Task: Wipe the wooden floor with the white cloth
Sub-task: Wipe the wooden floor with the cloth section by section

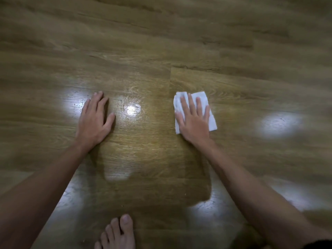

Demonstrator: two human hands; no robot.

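My right hand (195,121) is pressing flat, fingers straight, on the folded white cloth (212,121); left hand (95,121) lies open, bracing on the brown wooden floor (179,42). Cloth's probably soft and light, so palm in the middle keeps it from bunching.

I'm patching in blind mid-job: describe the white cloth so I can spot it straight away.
Start from the wooden floor that fills the view, then follow the person's right arm up from the lower right to the right hand. The white cloth lies flat on the boards under that hand's straight fingers. It is a small folded rectangle, the only white fabric here; the left hand rests on bare floor.
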